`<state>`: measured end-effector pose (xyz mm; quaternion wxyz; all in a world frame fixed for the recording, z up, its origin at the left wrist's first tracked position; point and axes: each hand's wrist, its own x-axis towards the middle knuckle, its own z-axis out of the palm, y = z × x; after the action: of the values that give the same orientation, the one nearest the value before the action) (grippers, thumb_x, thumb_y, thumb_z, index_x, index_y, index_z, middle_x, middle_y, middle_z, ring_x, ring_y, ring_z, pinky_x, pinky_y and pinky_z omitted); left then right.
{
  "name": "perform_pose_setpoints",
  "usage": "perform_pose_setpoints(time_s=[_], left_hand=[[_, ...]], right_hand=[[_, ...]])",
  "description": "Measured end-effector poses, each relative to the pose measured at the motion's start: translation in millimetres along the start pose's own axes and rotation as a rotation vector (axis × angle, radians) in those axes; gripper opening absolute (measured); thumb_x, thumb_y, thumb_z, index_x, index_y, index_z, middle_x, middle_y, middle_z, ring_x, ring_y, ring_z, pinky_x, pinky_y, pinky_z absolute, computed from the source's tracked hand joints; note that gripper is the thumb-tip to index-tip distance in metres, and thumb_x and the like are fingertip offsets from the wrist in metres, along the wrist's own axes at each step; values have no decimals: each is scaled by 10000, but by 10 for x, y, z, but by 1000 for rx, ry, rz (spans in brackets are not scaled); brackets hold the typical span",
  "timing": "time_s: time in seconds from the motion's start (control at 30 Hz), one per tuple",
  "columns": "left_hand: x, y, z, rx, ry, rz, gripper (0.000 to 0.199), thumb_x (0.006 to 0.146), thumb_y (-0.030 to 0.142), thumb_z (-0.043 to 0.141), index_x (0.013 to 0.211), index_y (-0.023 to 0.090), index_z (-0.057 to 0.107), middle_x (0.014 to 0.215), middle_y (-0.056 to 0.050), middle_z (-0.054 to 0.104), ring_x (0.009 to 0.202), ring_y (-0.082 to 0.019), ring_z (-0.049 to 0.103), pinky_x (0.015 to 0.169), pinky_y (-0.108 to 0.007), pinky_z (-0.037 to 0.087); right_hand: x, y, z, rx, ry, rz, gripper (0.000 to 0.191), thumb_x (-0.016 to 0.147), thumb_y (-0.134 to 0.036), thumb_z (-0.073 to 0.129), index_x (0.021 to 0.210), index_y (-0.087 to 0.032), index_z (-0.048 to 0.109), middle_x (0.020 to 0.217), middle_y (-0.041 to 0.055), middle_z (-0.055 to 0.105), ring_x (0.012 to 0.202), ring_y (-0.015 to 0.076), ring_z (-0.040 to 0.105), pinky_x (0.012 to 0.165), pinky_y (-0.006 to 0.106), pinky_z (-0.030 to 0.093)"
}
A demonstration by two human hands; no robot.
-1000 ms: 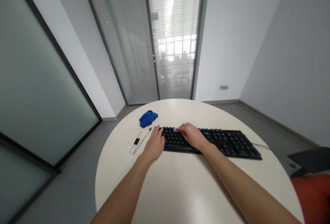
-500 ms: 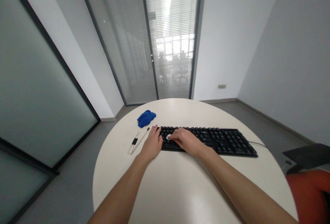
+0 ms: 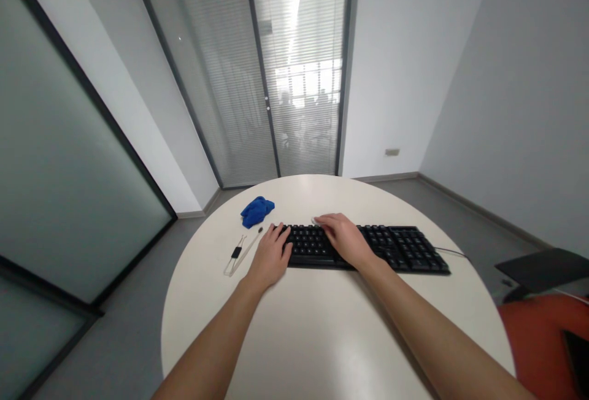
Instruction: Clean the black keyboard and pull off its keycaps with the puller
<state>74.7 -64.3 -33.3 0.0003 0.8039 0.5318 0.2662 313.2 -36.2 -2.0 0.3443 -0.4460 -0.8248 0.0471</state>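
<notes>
A black keyboard [image 3: 414,251] lies across the round white table [image 3: 294,326]. My left hand [image 3: 271,256] rests on its left end with the fingers spread, holding nothing. Over the keyboard's back edge, my right hand [image 3: 343,237] pinches a small white pad [image 3: 315,221] between its fingertips; the pad is partly hidden. A crumpled blue cloth [image 3: 257,211] lies beyond my left hand. Beside that hand are a thin brush with a dark tip [image 3: 248,251] and a wire tool with a black middle [image 3: 236,253].
The keyboard's cable [image 3: 451,251] runs off the table's right side. A red chair [image 3: 543,338] and a dark flat panel [image 3: 543,270] stand at the lower right. Glass doors with blinds [image 3: 304,69] are behind the table.
My right hand has moved with the white pad from the keyboard's left keys to its back edge, away from me. My left hand stays on the keyboard. The view has shifted slightly.
</notes>
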Motion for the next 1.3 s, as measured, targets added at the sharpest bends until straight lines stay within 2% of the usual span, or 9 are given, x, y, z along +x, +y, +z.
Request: perform_pose_setpoints(time_s=[0.17, 0.33, 0.5, 0.83, 0.97, 1.13, 1.3], left_hand=[[-20, 141, -53, 22, -30, 57, 482, 974, 380, 452, 1424, 212, 498, 1534, -86, 419, 1453, -321, 284, 1173, -549, 279], [-47, 231, -75, 12, -97, 97, 533, 922, 437, 544, 1413, 234, 507, 1550, -77, 392, 1457, -334, 274, 1174, -558, 259], [-59, 216, -65, -10, -115, 94, 544, 921, 462, 539, 1405, 218, 507, 1546, -83, 400, 1452, -328, 291, 1178, -548, 253], [-48, 215, -60, -28, -112, 87, 604, 899, 443, 559, 1439, 194, 452, 1532, -100, 417, 1449, -323, 297, 1188, -539, 245], [-51, 196, -48, -22, -118, 102, 631, 884, 479, 574, 1437, 201, 455, 1541, -97, 401, 1454, -334, 279, 1186, -550, 238], [-49, 188, -49, 4, -129, 102, 651, 888, 504, 562, 1447, 191, 444, 1550, -90, 389, 1453, -334, 280, 1188, -536, 239], [-48, 198, -50, 6, -129, 103, 642, 886, 504, 564, 1440, 199, 453, 1550, -89, 389, 1452, -333, 280, 1187, -534, 237]], right_hand=[[-41, 135, 41, -99, -120, 76, 362, 917, -88, 490, 1179, -181, 721, 1099, 96, 733, 1085, 239, 615, 990, 345, 453], [-59, 88, 72, -135, -114, 196, 353, 951, -169, 498, 1244, -212, 690, 1125, 120, 707, 1048, 226, 651, 953, 316, 470], [-42, 65, 88, -198, -72, 273, 335, 966, -245, 512, 1252, -239, 687, 1056, 111, 690, 956, 207, 666, 892, 288, 482], [63, 140, 113, -208, -123, 208, 314, 970, -263, 511, 1208, -240, 715, 1021, 105, 725, 962, 219, 649, 891, 302, 484], [29, 102, 59, -167, -159, 152, 315, 966, -233, 513, 1207, -246, 716, 1050, 95, 723, 999, 212, 652, 918, 289, 473], [6, 69, -13, -182, -213, 75, 352, 987, -229, 455, 1247, -257, 691, 1056, 105, 712, 988, 219, 661, 870, 282, 477], [45, 83, -113, -235, -325, -38, 382, 965, -168, 447, 1268, -224, 674, 1006, 128, 702, 956, 230, 667, 843, 277, 468]])
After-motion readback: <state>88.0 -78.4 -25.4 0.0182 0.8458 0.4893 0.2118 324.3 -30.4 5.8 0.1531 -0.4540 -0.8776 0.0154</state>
